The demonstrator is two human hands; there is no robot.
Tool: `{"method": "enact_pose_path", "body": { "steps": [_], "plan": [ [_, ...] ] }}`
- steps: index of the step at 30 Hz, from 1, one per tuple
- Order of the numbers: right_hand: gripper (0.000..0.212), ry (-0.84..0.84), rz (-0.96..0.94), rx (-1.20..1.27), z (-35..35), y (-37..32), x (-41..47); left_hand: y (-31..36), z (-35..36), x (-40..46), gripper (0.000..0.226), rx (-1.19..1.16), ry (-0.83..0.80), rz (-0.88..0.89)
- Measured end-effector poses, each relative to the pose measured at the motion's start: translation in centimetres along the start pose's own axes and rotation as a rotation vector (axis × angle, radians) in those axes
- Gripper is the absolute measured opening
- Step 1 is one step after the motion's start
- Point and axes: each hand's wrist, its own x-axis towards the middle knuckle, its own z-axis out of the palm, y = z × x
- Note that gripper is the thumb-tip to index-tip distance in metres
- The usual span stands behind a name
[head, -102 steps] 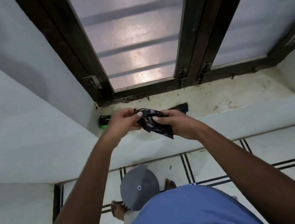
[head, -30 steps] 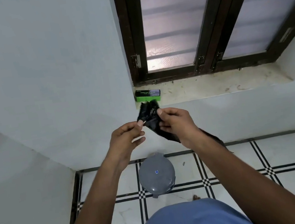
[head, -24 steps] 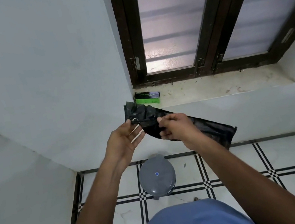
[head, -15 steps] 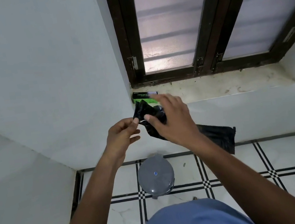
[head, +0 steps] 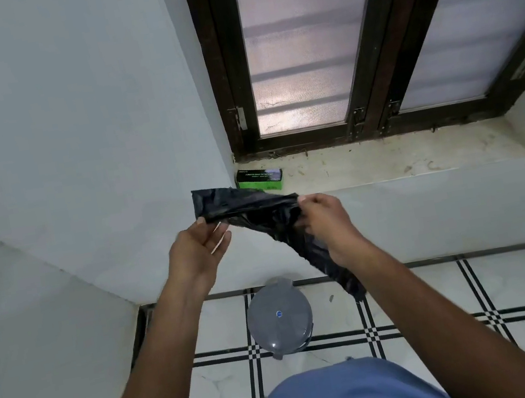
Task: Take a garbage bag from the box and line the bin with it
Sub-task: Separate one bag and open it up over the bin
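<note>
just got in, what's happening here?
A person is standing over a closed grey bin on the tiled floor, working a black garbage bag open. The left hand and the right hand each pinch its top edge, and the rest hangs down folded. The green bag box sits on the window sill. The bin is not lined yet.
</note>
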Motion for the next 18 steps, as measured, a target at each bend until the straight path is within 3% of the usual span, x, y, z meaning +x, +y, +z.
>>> {"method": "enact_pose_path", "body": {
  "steps": [3,5,7,9,11,12,14,16,18],
  "plan": [
    [0.025,0.024,0.202,0.196,-0.9,-0.1,0.8,0.5,-0.5,-0.1,0.026,-0.151,-0.049,-0.103],
    [0.033,0.024,0.157,0.057,-1.1,0.1,0.6,0.4,-0.5,0.0,0.03,-0.134,-0.077,-0.106],
    [0.052,0.091,-0.074,-0.16,-0.8,0.0,-0.5,0.2,-0.2,0.0,0.031,-0.01,-0.077,-0.06],
    [0.079,0.06,-0.363,-0.286,-0.1,-0.3,-1.8,-0.1,0.4,-0.2,0.028,0.12,-0.078,-0.001],
    [0.091,-0.007,-0.565,-0.497,0.7,-1.1,-2.6,-0.4,1.0,-0.5,0.023,0.199,-0.084,0.042],
    [0.085,-0.029,-0.632,-0.615,1.0,-1.4,-2.7,-0.4,1.2,-0.6,0.02,0.223,-0.094,0.056],
    [0.052,-0.105,-0.674,-0.705,1.4,-1.6,-2.3,-0.4,1.6,-0.7,0.016,0.225,-0.125,0.063],
    [0.023,-0.24,-0.582,-0.524,1.6,-1.6,-1.9,-0.1,1.6,-0.7,0.017,0.215,-0.149,0.069],
    [0.02,-0.267,-0.485,-0.317,1.7,-1.7,-1.7,0.2,1.3,-0.9,0.027,0.243,-0.162,0.067]
  ]
}}
